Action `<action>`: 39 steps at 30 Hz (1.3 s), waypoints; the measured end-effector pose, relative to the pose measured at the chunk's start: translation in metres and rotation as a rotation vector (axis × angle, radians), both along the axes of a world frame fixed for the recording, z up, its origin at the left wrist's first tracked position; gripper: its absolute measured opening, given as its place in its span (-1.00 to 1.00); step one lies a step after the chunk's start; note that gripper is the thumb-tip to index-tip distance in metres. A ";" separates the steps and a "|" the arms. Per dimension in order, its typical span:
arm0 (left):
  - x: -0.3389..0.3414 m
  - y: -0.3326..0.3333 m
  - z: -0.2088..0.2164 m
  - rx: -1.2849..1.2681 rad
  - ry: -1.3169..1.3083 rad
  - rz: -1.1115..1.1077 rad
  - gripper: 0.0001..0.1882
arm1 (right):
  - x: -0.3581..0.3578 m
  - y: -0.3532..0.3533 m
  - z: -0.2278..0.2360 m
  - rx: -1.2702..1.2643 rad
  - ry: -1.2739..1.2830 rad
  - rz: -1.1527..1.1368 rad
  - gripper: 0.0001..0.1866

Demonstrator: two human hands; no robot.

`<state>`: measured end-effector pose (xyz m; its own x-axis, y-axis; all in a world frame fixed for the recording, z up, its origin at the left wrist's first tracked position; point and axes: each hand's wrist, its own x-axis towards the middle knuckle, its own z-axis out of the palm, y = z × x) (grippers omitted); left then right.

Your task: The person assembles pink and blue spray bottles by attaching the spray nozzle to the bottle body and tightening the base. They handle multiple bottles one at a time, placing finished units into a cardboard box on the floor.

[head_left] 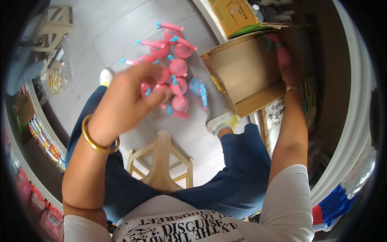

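Left hand (pixel 131 92), blurred, thumb spread from fingers, hangs over the clustered pink bottles (pixel 178 67). Right hand (pixel 290 75), nearer the cardboard box (pixel 246 66), grips a pink spray bottle (pixel 283 55) at the box's right side, long axis fore-and-aft, head forward.

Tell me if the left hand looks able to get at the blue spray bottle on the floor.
Likely yes: the left hand hovers, apparently empty, above the pink spray bottles, and nothing visible covers the blue spray bottle to their right.
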<state>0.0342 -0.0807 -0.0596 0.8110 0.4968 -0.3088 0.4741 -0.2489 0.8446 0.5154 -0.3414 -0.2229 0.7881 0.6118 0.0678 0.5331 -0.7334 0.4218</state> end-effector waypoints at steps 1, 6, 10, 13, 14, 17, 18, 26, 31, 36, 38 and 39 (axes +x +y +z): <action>0.000 0.006 0.006 -0.040 0.062 0.035 -0.77 | -0.006 0.006 0.012 0.009 -0.031 0.062 -0.48; -0.008 0.021 0.009 -0.181 -0.241 0.300 -0.81 | -0.108 0.053 0.082 0.465 0.500 0.339 -0.79; -0.010 0.020 0.015 -0.264 -0.357 0.337 -0.81 | -0.243 0.067 0.124 0.573 0.939 0.668 -0.91; -0.016 0.024 0.020 -0.246 -0.310 0.327 -0.80 | -0.317 0.067 0.105 0.229 1.146 0.469 -0.87; -0.017 0.024 0.022 -0.255 -0.290 0.344 -0.80 | -0.326 0.061 0.086 0.181 1.082 0.412 -0.83; -0.018 0.023 0.025 -0.224 -0.269 0.364 -0.79 | -0.343 0.047 0.032 0.052 0.924 0.222 -0.72; -0.018 0.024 0.026 -0.216 -0.259 0.356 -0.79 | -0.343 0.049 0.021 0.021 0.894 0.145 -0.68; -0.030 0.024 0.030 -0.101 -0.201 0.280 -0.84 | -0.341 0.045 -0.006 0.027 0.846 -0.140 -0.65; -0.030 0.018 0.018 -0.109 -0.196 0.119 -0.83 | -0.345 0.034 0.052 0.141 0.735 -0.065 -0.68; -0.026 -0.004 0.013 -0.073 -0.070 -0.160 -0.67 | -0.383 0.034 0.156 0.457 0.608 0.144 -0.81; -0.020 -0.013 0.016 -0.095 0.036 -0.357 -0.57 | -0.403 0.041 0.188 0.623 0.528 0.274 -0.80; -0.019 -0.018 0.017 -0.258 0.044 -0.291 -0.53 | -0.411 0.046 0.196 0.682 0.517 0.381 -0.77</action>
<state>0.0151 -0.0990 -0.0421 0.8899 0.1491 -0.4310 0.4519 -0.1606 0.8775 0.1048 -0.2956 -0.0268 0.5749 0.7923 0.2043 0.7899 -0.4722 -0.3913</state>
